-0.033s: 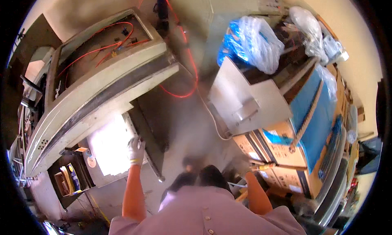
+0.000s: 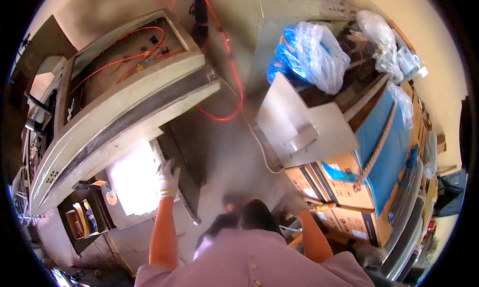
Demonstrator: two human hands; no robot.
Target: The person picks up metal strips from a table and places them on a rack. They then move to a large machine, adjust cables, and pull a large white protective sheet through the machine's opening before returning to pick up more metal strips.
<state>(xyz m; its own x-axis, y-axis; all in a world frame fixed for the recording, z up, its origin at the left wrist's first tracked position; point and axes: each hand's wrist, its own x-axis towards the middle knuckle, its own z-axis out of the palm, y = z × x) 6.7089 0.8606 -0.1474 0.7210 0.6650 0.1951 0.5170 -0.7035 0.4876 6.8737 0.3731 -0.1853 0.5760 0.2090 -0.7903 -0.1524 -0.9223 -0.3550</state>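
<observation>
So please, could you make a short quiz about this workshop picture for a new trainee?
1. True or false: the left hand wears a white glove.
2. What colour is the wire that runs down the floor from the beige casing? A) green B) red C) black
3. What does the right hand grip?

Key: 1 true. 2 B. 3 A tool with a yellowish handle; its kind cannot be told.

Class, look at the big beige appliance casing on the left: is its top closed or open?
Open. The beige casing has no cover on top, so its dark inside shows, with loose red wires lying across it.
</observation>
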